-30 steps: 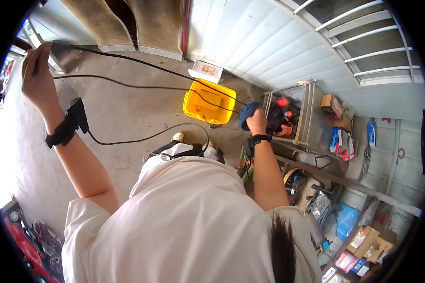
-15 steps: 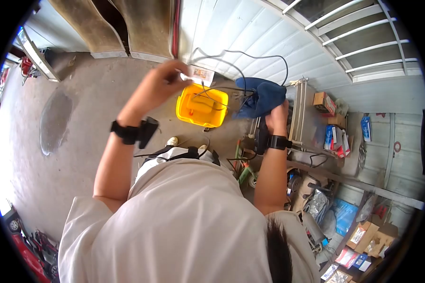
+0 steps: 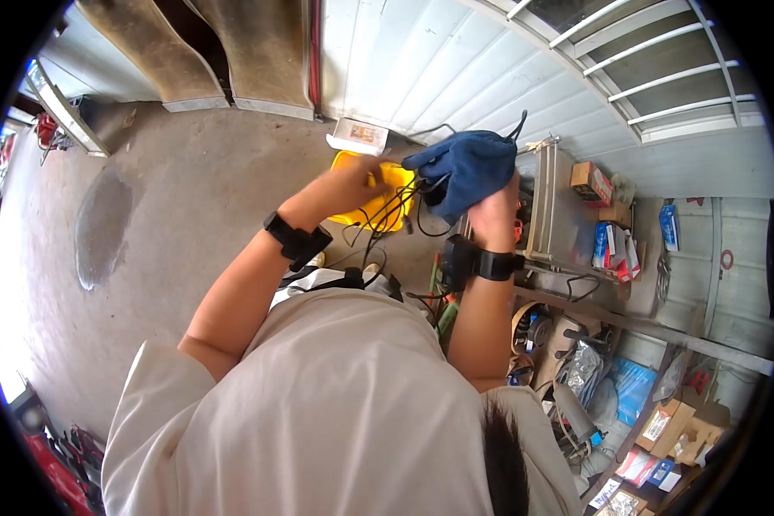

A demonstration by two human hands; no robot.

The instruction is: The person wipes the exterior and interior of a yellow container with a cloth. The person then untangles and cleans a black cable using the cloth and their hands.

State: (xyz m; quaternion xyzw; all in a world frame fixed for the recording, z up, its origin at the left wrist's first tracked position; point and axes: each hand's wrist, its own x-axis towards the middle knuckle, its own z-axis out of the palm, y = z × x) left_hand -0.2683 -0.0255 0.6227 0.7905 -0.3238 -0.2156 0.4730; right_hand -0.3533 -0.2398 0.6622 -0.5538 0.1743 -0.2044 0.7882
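Observation:
A crumpled dark blue cloth (image 3: pixel 473 168) is in my right hand (image 3: pixel 494 215), which grips it from below on the right. Several black cables (image 3: pixel 383 215) hang from the cloth and cross in front of a yellow plastic basket (image 3: pixel 346 163). Over the basket, beside the cables, is my left hand (image 3: pixel 344 187). Its thumb and fingers look curved and apart, and no cable shows clearly between them. Black straps with small box-like devices are on both wrists.
A white box (image 3: pixel 357 135) lies on the floor by the wall, behind the basket. To the right, a metal rack (image 3: pixel 546 202) stands near shelves with cardboard boxes (image 3: pixel 592 185) and tools. Dark red machinery (image 3: pixel 56 473) is at lower left.
My left hand has come down and right from above the basket, and the raised cable loops have dropped. The blue cloth has shifted slightly up and left in my right hand.

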